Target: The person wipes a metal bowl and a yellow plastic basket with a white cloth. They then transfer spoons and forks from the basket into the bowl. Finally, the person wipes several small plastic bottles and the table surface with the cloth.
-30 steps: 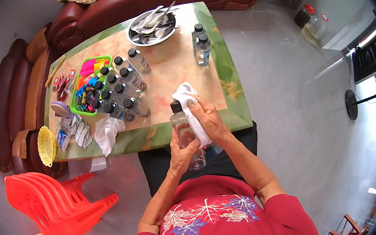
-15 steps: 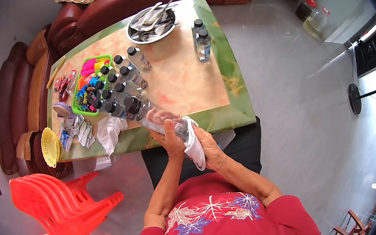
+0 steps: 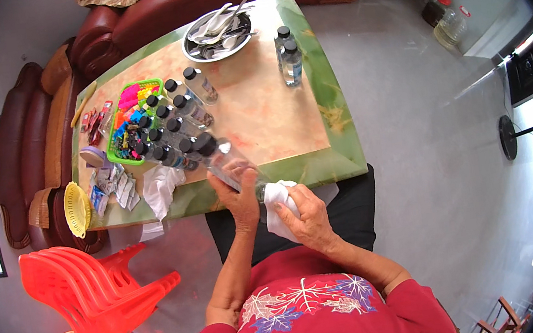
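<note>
A clear bottle with a black cap is tilted over the table's near edge, cap end pointing up and left. Round its middle my left hand is closed, thumb on top. My right hand is closed on a white cloth, which covers the bottle's base. Just left of the held bottle stands a cluster of clear black-capped bottles. Two more bottles stand apart at the table's right side.
The stone-look table carries a bowl of spoons and cutlery, a green basket of colourful small items, packets, a crumpled white cloth and a yellow basket. Red stacked chairs stand at left; sofas line the far side.
My right hand has turned and now bunches the cloth over the bottle's base, where it was wrapped along the side. The cloth's hanging end has shifted. The left hand keeps its hold.
</note>
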The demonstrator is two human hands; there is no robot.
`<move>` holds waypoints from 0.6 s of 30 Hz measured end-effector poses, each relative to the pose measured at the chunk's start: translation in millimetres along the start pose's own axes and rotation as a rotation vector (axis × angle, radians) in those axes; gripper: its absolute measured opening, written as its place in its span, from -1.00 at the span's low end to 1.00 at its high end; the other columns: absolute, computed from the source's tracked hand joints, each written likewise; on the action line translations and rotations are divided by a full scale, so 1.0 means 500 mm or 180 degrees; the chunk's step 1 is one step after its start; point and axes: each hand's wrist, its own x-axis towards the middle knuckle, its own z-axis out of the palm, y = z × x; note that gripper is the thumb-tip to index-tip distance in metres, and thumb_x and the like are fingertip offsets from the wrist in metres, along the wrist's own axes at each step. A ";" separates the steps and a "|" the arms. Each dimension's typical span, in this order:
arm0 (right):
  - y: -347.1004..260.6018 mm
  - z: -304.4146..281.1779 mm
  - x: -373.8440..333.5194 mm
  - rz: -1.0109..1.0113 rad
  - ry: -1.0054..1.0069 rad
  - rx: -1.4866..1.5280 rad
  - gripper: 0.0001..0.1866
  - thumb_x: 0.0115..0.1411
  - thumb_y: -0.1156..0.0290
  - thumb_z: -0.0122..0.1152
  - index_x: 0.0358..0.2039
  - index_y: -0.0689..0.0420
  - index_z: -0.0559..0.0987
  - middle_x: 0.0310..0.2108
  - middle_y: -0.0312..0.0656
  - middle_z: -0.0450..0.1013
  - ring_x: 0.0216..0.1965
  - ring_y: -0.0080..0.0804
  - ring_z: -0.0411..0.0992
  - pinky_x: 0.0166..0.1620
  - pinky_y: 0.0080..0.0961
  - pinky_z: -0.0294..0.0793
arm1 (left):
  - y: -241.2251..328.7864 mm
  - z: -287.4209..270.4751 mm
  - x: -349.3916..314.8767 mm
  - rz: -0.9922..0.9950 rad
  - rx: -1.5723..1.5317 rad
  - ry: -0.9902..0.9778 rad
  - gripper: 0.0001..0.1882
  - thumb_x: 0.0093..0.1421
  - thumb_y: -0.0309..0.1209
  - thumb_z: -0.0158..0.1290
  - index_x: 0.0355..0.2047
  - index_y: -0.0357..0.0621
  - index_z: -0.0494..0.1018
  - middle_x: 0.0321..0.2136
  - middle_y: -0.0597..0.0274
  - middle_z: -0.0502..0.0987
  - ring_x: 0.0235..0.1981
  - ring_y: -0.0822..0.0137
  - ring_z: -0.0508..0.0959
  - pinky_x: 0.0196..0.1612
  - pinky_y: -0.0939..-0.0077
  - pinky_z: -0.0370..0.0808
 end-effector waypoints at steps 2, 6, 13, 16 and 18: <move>0.007 0.000 -0.003 -0.0232 0.0062 -0.0012 -0.63 0.08 0.35 0.23 -0.13 0.29 0.47 -0.25 0.06 0.42 -0.24 -0.01 0.45 -0.18 -0.28 0.43 | -0.001 0.001 0.003 0.0136 0.0106 -0.0148 -0.43 0.12 -0.57 0.02 0.11 -0.16 0.05 -0.32 0.17 0.41 -0.39 0.36 0.47 -0.33 0.49 0.50; 0.007 -0.025 0.030 0.0079 0.0543 0.0312 -0.62 0.10 0.40 0.22 -0.09 0.30 0.46 -0.33 -0.01 0.39 -0.32 -0.08 0.44 -0.24 -0.33 0.42 | 0.009 -0.009 -0.005 -0.0321 0.0561 -0.0465 -0.44 0.12 -0.59 0.00 0.11 -0.20 0.06 -0.28 0.18 0.40 -0.36 0.39 0.47 -0.29 0.55 0.48; 0.023 0.002 0.086 -0.0294 0.0749 0.0464 -0.54 0.20 0.35 0.10 0.06 0.34 0.36 -0.28 0.04 0.27 -0.25 -0.10 0.33 -0.16 -0.33 0.34 | 0.017 0.042 -0.076 -0.0706 -0.0200 -0.0753 -0.46 0.27 -0.30 -0.10 0.19 -0.18 0.04 -0.06 0.18 0.34 -0.06 0.39 0.37 0.03 0.46 0.32; 0.056 0.029 0.054 -0.0216 0.0587 0.0269 -0.51 0.24 0.29 0.05 0.08 0.36 0.32 -0.29 0.05 0.27 -0.26 -0.06 0.32 -0.16 -0.30 0.33 | 0.003 0.031 -0.049 -0.0373 -0.0383 -0.0613 -0.46 0.24 -0.36 -0.02 0.15 -0.25 0.05 -0.16 0.22 0.39 -0.15 0.44 0.40 -0.01 0.52 0.32; 0.063 0.040 0.042 -0.0010 0.0571 0.0200 -0.51 0.24 0.29 0.04 0.08 0.37 0.32 -0.28 0.06 0.26 -0.25 -0.04 0.31 -0.16 -0.29 0.33 | 0.006 0.039 -0.041 -0.0416 -0.0348 -0.0416 -0.45 0.24 -0.34 0.00 0.14 -0.26 0.05 -0.15 0.20 0.39 -0.17 0.44 0.42 -0.01 0.53 0.33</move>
